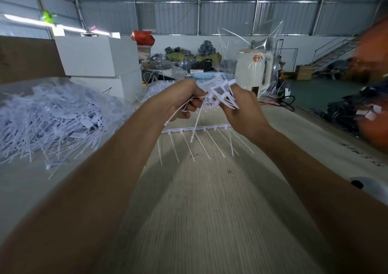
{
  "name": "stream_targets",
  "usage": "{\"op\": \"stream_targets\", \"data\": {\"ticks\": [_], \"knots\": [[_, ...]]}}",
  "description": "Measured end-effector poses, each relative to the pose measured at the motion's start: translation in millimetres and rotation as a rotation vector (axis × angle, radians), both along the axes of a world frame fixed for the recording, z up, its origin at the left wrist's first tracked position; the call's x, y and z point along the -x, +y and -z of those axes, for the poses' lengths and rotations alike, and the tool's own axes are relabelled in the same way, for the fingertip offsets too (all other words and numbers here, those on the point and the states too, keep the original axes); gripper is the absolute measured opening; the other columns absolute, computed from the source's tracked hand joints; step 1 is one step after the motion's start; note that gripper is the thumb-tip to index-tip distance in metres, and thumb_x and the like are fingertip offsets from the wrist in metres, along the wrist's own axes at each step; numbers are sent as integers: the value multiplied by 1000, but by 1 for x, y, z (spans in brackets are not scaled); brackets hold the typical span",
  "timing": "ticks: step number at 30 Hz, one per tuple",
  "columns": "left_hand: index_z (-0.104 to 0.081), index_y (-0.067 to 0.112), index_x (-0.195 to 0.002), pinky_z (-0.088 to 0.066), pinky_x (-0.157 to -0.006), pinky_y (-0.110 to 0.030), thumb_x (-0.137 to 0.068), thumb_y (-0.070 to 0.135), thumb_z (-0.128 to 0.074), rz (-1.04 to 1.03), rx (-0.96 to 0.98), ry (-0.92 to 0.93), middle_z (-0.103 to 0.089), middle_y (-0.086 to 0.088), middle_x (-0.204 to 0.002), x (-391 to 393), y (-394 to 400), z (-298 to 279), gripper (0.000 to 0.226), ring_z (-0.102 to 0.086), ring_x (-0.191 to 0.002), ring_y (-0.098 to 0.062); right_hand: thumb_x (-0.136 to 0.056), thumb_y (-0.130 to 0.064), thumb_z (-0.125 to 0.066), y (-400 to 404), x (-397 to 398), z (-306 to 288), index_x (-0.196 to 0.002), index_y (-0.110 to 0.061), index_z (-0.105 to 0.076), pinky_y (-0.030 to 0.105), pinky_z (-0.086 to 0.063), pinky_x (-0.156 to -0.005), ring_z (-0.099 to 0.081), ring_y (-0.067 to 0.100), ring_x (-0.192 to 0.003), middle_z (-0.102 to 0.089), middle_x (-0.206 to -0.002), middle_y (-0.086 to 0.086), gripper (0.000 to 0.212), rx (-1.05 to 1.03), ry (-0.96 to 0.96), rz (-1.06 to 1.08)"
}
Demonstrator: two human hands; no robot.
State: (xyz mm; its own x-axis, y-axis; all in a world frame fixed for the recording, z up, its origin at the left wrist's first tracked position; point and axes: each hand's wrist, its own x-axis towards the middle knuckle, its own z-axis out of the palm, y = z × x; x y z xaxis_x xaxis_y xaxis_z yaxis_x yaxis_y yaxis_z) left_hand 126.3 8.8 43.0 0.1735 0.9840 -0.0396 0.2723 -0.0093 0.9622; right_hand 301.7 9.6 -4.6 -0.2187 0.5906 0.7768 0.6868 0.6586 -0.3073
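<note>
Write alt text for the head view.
Left hand and right hand grip a cluster of white plastic ties above a wooden table. A strip of ties lies beneath; a heap of ties sits at left.

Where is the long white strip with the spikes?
In the head view, the strip lies flat on the table near the middle, just under the left hand and the right hand, its spikes pointing toward the person.
</note>
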Motion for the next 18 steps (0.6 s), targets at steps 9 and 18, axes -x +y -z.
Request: {"op": "stream_targets", "data": {"ticks": [9, 18], "knots": [[-44, 19, -68, -16, -58, -29, -90, 8, -36, 29, 44, -52, -33, 3, -58, 0, -1, -2, 26, -16, -54, -12, -89, 2, -52, -2, -5, -3, -100, -9, -59, 41, -53, -67, -63, 31, -79, -64, -90, 8, 17, -82, -93, -14], [-60, 16, -79, -28, -48, -23, -98, 15, -54, -18, -208, 32, -43, 8, -49, 1, 7, -3, 21, -33, -42, -8, -106, -12, -43, 2, 10, -5, -120, -11, -60, 6, -34, -42, -54, -5, -44, -64, -63, -5, 22, 188, 124, -36]]}}
